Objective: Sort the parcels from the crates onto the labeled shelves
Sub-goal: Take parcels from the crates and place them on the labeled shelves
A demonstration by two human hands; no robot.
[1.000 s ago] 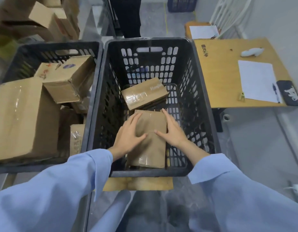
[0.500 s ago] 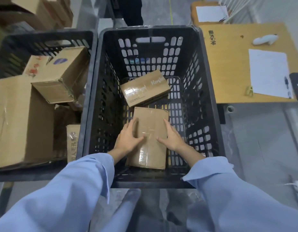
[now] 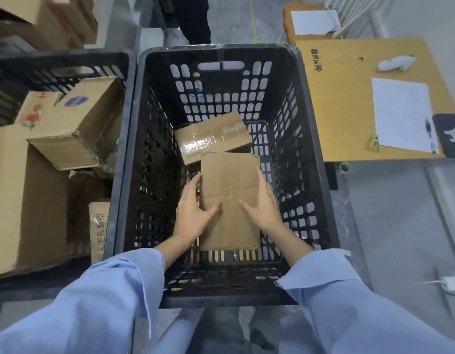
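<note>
A person in light blue sleeves (image 3: 98,302) is leaning over a black crate (image 3: 308,139) and reaching into it with both hands. A plain brown parcel (image 3: 230,175) is lying flat, low in the crate and towards its near wall, with its long side running away from the viewer. The left hand (image 3: 193,215) is pressing against the parcel's left edge and the right hand (image 3: 263,205) against its right edge. Each grip is spread: the fingers are lying straight along the parcel's sides, and both thumbs are reaching inward across its taped top. Whether the parcel is resting on the crate's floor cannot be told. Just beyond it, a second parcel (image 3: 211,135) with clear tape and pale lettering is sitting tilted, its near edge hidden behind the first parcel's far end. To the left, a second crate (image 3: 67,63) is holding several cardboard boxes (image 3: 78,123) piled at angles. To the right, a wooden desk (image 3: 349,98) is carrying a white sheet of paper (image 3: 400,111), a pen (image 3: 429,135) and a dark case (image 3: 450,135).
</note>
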